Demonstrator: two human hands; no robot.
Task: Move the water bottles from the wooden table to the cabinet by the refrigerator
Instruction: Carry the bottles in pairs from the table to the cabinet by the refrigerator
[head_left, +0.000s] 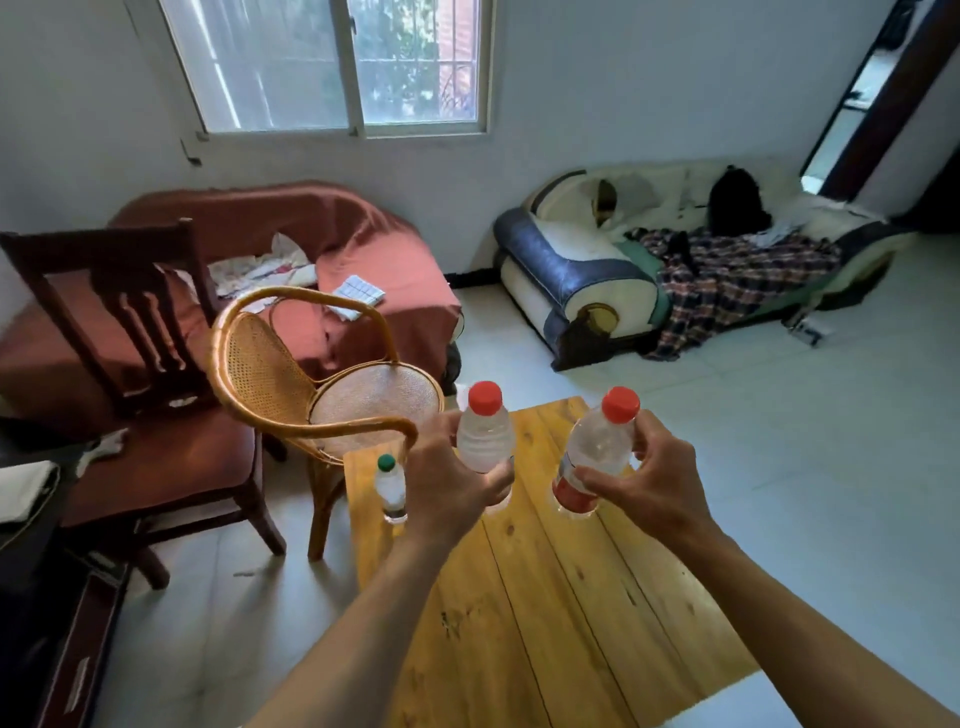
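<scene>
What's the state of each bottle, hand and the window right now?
Left hand: grips the left red-capped bottle, capped, upright.
Right hand: grips the right red-capped bottle, capped, tilted.
Green-capped bottle: capped, upright on the wooden table, not held.
Window: looks closed.
Cabinet and refrigerator: not in view.
</scene>
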